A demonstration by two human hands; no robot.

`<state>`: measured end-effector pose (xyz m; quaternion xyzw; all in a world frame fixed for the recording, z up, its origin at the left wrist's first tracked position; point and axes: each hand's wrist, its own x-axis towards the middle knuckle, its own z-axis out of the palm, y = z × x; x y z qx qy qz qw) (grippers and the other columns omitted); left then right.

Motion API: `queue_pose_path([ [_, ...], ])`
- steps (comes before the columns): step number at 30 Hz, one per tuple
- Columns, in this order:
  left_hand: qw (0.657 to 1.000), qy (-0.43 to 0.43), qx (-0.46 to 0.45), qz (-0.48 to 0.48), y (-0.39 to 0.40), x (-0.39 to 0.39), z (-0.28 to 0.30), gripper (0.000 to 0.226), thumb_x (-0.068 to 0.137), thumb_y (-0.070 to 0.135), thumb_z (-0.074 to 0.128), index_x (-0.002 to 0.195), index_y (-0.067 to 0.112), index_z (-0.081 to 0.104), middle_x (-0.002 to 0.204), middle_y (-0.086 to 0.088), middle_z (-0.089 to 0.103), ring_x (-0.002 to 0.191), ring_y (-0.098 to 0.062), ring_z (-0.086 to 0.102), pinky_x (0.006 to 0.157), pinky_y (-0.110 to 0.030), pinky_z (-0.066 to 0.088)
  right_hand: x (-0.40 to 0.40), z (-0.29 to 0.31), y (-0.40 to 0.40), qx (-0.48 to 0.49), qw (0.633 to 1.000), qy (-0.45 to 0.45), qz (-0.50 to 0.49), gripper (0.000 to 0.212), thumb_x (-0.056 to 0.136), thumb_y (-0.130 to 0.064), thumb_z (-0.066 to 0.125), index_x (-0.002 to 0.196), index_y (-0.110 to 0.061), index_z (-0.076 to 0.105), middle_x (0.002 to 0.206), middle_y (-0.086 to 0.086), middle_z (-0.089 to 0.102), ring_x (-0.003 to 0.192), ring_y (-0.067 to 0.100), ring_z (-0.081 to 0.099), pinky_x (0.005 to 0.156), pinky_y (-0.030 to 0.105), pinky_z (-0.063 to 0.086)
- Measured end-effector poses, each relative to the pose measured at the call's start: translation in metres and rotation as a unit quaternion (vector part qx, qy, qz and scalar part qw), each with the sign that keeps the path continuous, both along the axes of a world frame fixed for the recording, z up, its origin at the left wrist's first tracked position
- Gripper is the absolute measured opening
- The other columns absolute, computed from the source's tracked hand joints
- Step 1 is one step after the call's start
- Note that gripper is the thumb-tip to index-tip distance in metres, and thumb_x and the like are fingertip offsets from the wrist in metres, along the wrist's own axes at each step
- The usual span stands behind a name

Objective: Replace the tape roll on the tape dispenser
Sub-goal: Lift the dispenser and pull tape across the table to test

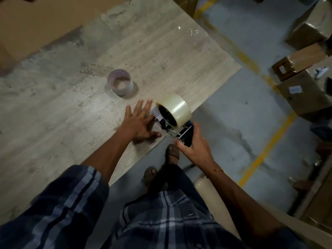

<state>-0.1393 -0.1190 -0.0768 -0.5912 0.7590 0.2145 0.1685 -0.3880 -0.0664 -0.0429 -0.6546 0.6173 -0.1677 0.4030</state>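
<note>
A full roll of clear tape (177, 107) sits on the hub of a metal tape dispenser (168, 125) at the table's near right edge. My right hand (195, 146) grips the dispenser's dark handle, which juts out past the edge. My left hand (139, 121) lies flat on the table just left of the dispenser, fingers spread, fingertips close to its white front plate and holding nothing. An empty cardboard tape core (120, 84) stands on the table farther back and to the left.
The wooden table (62, 114) is worn and stained, with a cardboard sheet (41, 20) at its far left. Taped cardboard boxes (301, 72) lie on the concrete floor to the right, beside yellow floor lines. A pale roll (203, 186) rests near my right forearm.
</note>
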Motion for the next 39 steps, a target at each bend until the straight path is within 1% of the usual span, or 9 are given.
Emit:
queue_pose_path([
  [6,0.999,-0.039,0.021,-0.011,-0.003,-0.004,0.012,0.100,0.077,0.089,0.028,0.157,0.032,0.005,0.160,-0.003,-0.034,0.148,-0.032,-0.028,0.115,-0.066,-0.005,0.002,0.002,-0.001,-0.014,1.000,0.017,-0.004,0.066,0.082,-0.048,0.071,0.133,-0.032,0.033,0.095,-0.011,0.060,0.080,0.014,0.062,0.065,0.032,0.050],
  [12,0.998,-0.032,0.046,0.000,-0.005,-0.003,0.009,0.102,0.075,0.090,0.031,0.155,0.038,-0.007,0.156,0.001,-0.041,0.146,-0.029,-0.033,0.115,-0.069,-0.005,-0.001,0.006,0.002,-0.024,0.998,0.054,-0.005,0.069,0.082,-0.048,0.071,0.136,-0.029,0.034,0.079,-0.008,0.059,0.063,0.011,0.059,0.053,0.030,0.046],
  [18,0.998,-0.030,0.062,-0.008,-0.008,0.000,0.002,0.106,0.069,0.095,0.021,0.146,0.043,-0.028,0.152,0.001,-0.047,0.143,-0.030,-0.038,0.113,-0.071,-0.007,-0.030,0.011,0.021,-0.015,0.996,0.086,-0.013,0.069,0.078,-0.054,0.069,0.132,-0.030,0.034,0.085,-0.004,0.063,0.069,0.016,0.062,0.060,0.039,0.055],
  [21,0.998,-0.016,0.059,-0.009,-0.008,0.001,0.002,0.108,0.063,0.097,0.013,0.147,0.043,-0.028,0.152,0.001,-0.046,0.143,-0.030,-0.038,0.113,-0.071,-0.008,-0.037,0.012,0.028,-0.026,0.997,0.079,-0.002,0.066,0.078,-0.053,0.071,0.128,-0.031,0.033,0.080,-0.015,0.056,0.064,0.006,0.057,0.054,0.030,0.046],
  [24,0.999,0.007,0.046,0.005,-0.005,0.001,0.003,0.111,0.057,0.099,0.003,0.149,0.042,-0.024,0.155,0.000,-0.041,0.145,-0.030,-0.034,0.115,-0.065,-0.012,-0.037,0.013,0.030,-0.028,0.996,0.084,0.005,0.066,0.082,-0.047,0.073,0.131,-0.027,0.035,0.078,-0.015,0.052,0.062,0.005,0.054,0.051,0.022,0.037],
  [28,0.996,0.033,-0.074,-0.027,0.011,-0.007,-0.006,0.101,0.074,0.089,-0.002,0.156,0.030,-0.009,0.165,-0.005,-0.020,0.150,-0.031,-0.020,0.119,-0.060,-0.010,-0.036,0.013,0.029,-0.019,0.996,0.083,0.018,0.067,0.084,-0.045,0.073,0.135,-0.024,0.034,0.080,-0.015,0.051,0.063,0.006,0.053,0.052,0.018,0.034],
  [32,0.984,0.118,-0.094,-0.098,0.027,-0.021,-0.019,0.094,0.085,0.078,0.026,0.158,0.023,0.008,0.167,-0.003,0.004,0.153,-0.027,-0.009,0.122,-0.056,-0.002,-0.035,0.012,0.027,-0.008,0.997,0.081,0.014,0.071,0.085,-0.046,0.072,0.138,-0.022,0.032,0.080,-0.012,0.052,0.062,0.008,0.054,0.051,0.019,0.034],
  [35,0.984,0.138,-0.085,-0.075,0.031,-0.024,-0.022,0.094,0.088,0.071,0.043,0.158,0.021,0.005,0.167,0.000,0.001,0.153,-0.024,-0.013,0.122,-0.053,-0.002,-0.036,0.011,0.025,-0.004,0.996,0.091,0.019,0.071,0.085,-0.049,0.071,0.138,-0.023,0.031,0.078,-0.013,0.050,0.061,0.007,0.052,0.051,0.019,0.034],
  [39,0.988,0.130,-0.068,-0.055,0.029,-0.027,-0.017,0.096,0.088,0.064,0.055,0.158,0.023,0.004,0.167,0.002,-0.002,0.152,-0.022,-0.016,0.122,-0.055,-0.003,-0.039,0.009,0.022,-0.011,0.994,0.103,0.017,0.072,0.083,-0.051,0.070,0.138,-0.028,0.029,0.080,-0.009,0.057,0.065,0.011,0.058,0.052,0.026,0.043],
])
